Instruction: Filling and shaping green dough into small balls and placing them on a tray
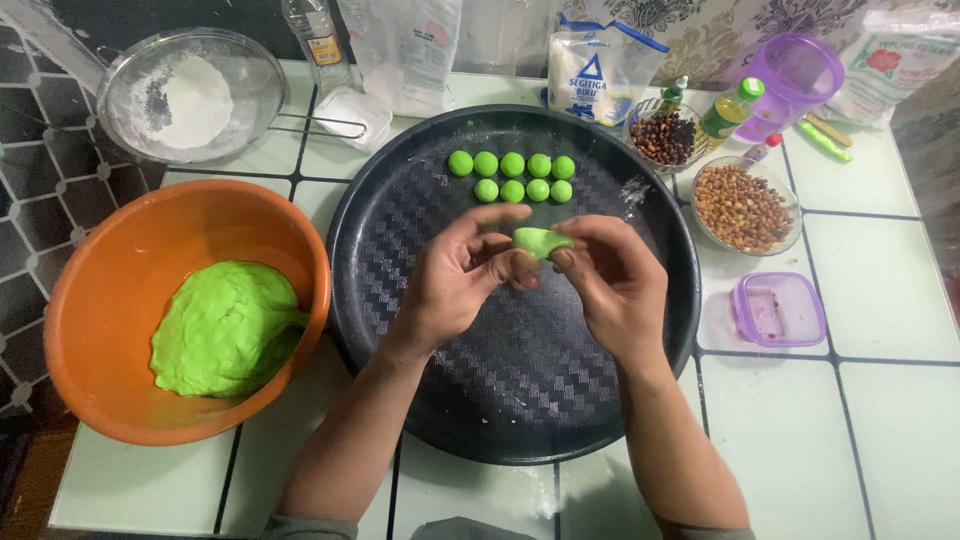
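Together, a small flattened piece of green dough [540, 241] is pinched between the fingertips of the left hand [455, 285] and right hand [615, 285], palms turned inward above the round black tray [520, 400]; nine green balls [511, 177] sit just beyond, an orange bowl [120, 260] of dough well to the left.

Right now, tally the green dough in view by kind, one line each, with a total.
Finished green balls on the black tray: 9
Flattened green piece pinched between left hand and right hand: 1
Large green dough mass in the orange bowl: 1
Total: 11
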